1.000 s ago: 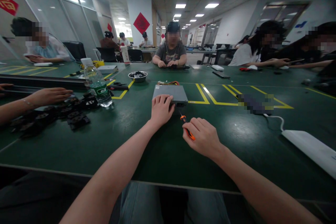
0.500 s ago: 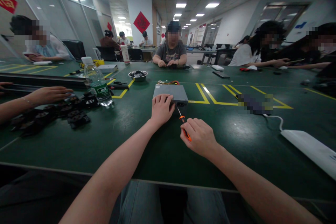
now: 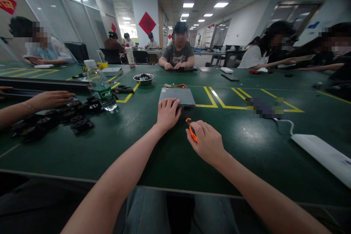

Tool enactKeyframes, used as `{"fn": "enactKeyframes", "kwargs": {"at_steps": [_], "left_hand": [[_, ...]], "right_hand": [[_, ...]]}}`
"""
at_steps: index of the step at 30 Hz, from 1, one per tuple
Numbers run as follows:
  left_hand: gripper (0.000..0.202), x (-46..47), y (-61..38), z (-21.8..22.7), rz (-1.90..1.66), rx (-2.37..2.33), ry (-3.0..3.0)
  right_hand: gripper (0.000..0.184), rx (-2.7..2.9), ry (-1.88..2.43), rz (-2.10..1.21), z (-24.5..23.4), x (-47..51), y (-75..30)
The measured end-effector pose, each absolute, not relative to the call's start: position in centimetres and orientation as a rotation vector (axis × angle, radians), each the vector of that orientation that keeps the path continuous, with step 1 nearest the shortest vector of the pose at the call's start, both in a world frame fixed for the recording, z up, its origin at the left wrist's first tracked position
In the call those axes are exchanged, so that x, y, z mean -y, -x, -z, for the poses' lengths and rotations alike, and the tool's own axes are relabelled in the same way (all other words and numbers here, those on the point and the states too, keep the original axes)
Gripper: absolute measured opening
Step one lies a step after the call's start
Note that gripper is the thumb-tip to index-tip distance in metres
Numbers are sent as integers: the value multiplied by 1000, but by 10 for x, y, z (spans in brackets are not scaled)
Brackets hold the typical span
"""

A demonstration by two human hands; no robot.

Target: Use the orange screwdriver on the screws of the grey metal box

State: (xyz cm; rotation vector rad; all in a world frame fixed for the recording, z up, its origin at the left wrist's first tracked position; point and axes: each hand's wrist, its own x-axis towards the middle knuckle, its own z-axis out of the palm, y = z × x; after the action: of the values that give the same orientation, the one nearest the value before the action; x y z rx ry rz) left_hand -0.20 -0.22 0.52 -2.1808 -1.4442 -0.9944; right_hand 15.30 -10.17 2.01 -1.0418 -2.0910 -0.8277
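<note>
A flat grey metal box (image 3: 179, 95) lies on the green table (image 3: 153, 146) in front of me. My left hand (image 3: 168, 112) rests on its near left corner, fingers curled over the top and pressing it down. My right hand (image 3: 206, 142) is closed round an orange-and-black screwdriver (image 3: 191, 130). The screwdriver's thin shaft points at the box's near edge, close to my left thumb. A bundle of coloured wires (image 3: 174, 86) sticks out behind the box.
A water bottle (image 3: 101, 86) and several black parts (image 3: 74, 115) lie at the left under another person's hand (image 3: 49, 99). A metal bowl (image 3: 143, 78) stands behind the box. A white strip (image 3: 320, 154) with a cable lies at the right. People sit around the table.
My right hand has moved the screwdriver forward and left, bringing its tip closer to the box's near edge. My left hand has stayed on the box.
</note>
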Motion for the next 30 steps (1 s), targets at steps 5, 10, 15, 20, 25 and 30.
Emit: {"fn": "enactKeyframes", "kwargs": {"at_steps": [5, 10, 15, 20, 25, 30], "left_hand": [[34, 1, 2, -4, 1000, 1443, 2181], [35, 2, 2, -3, 1006, 1432, 2179], [35, 2, 2, -4, 1005, 1434, 2184], [35, 3, 2, -4, 997, 1436, 2191], [36, 3, 3, -4, 992, 1434, 2192], [36, 3, 3, -4, 998, 1422, 2187]], "right_hand": [[15, 2075, 953, 914, -19, 103, -152], [12, 2085, 930, 860, -20, 98, -151], [26, 2094, 803, 827, -16, 92, -153], [24, 2106, 765, 783, -13, 89, -151], [14, 2051, 784, 843, -17, 88, -150], [25, 2127, 693, 779, -15, 88, -151]]}}
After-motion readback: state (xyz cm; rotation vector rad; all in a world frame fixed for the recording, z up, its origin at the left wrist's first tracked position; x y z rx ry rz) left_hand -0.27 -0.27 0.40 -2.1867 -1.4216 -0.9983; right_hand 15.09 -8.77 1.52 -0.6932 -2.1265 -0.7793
